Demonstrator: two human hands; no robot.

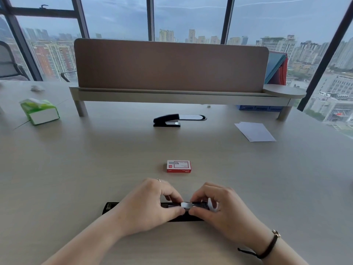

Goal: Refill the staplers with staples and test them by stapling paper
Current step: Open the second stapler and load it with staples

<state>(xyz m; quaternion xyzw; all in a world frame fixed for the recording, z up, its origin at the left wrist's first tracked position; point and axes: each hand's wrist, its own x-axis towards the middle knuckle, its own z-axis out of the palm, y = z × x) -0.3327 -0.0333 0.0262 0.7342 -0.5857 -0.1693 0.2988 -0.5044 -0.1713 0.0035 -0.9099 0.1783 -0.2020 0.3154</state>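
Near stapler (109,206) mostly hidden under both hands; only ends show. Staple strip (186,204) partly covered by fingertips. Staple box (178,166) print too small to read. Blue tray (257,108) half hidden behind shelf (172,96).

Opened stapler (152,209) nearest, staple box (178,166) beyond, second stapler (168,120) farther, paper (255,131) far right.

An opened black stapler (152,209) lies flat nearest, a silver staple strip (186,205) in its channel. Beyond sit a red staple box (178,166), a closed black stapler (168,120) and white paper (255,131).
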